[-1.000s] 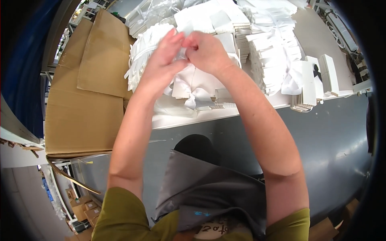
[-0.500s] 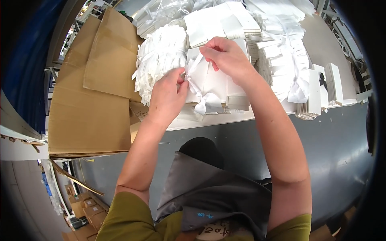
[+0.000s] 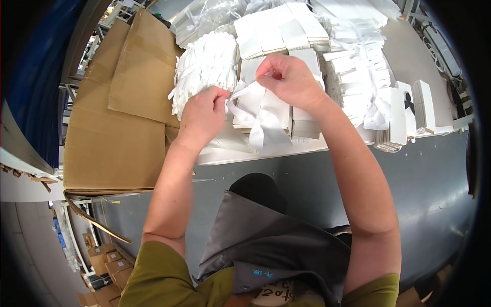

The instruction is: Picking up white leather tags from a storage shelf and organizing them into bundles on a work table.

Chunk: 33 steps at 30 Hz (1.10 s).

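A white ribbon (image 3: 246,91) runs between my two hands, above a stack of white folded card pieces (image 3: 276,108) near the table's front edge. My left hand (image 3: 200,118) pinches it at the left side of the stack. My right hand (image 3: 292,82) is closed over the stack, thumb and forefinger together on the ribbon's other stretch. A wider loop of ribbon hangs down the stack's front. Immediately left of the stack lies a thick bundle of white strips (image 3: 210,59), tied round its middle.
A large brown cardboard box (image 3: 115,148) stands left of the table. More white card stacks (image 3: 279,30) lie behind, and ribbon-tied bundles (image 3: 350,77) to the right. Small upright white card stacks (image 3: 423,107) stand at the right front edge. Grey floor (image 3: 296,176) shows below.
My left hand has moved left and slightly down with the ribbon. My right hand has shifted slightly down and right. The hanging loop at the front has spread wider.
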### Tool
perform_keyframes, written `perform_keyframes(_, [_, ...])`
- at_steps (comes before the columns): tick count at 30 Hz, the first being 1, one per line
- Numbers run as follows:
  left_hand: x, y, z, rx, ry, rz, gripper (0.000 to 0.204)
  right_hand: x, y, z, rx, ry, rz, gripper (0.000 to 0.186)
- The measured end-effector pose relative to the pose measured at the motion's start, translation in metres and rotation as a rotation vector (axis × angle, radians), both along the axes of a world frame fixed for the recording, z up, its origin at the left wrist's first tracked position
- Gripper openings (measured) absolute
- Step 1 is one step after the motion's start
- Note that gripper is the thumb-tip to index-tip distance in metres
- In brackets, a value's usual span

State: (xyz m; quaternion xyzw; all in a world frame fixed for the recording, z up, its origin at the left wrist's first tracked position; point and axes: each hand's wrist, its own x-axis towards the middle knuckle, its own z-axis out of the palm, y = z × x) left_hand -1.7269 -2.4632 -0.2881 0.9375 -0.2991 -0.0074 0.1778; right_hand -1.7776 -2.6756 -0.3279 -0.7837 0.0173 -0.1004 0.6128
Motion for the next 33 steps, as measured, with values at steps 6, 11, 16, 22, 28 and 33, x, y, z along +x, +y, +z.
perform_keyframes(6, [0.004,-0.012,0.004,-0.367,0.308,0.092,0.019,0.013,0.01,-0.01,-0.107,-0.044,0.032,0.013])
perform_keyframes(11, [0.003,-0.011,0.002,-0.53,0.508,0.183,0.022,0.01,0.024,0.001,-0.216,-0.234,-0.015,0.014])
perform_keyframes(16, [0.015,-0.008,0.005,-0.702,0.774,0.242,0.022,0.017,0.033,0.004,-0.359,-0.05,0.13,0.012])
perform_keyframes(22, [0.025,-0.016,0.008,-0.733,0.86,0.28,0.027,0.025,0.041,0.003,-0.582,-0.068,0.141,0.013])
perform_keyframes(28, [0.008,-0.024,0.017,-1.1,0.782,0.092,0.026,0.028,0.034,0.008,-0.402,0.045,0.094,0.019])
perform_keyframes(33, [-0.006,0.008,-0.008,-0.637,0.489,0.102,0.028,0.024,0.033,0.01,-0.26,0.083,0.074,0.022])
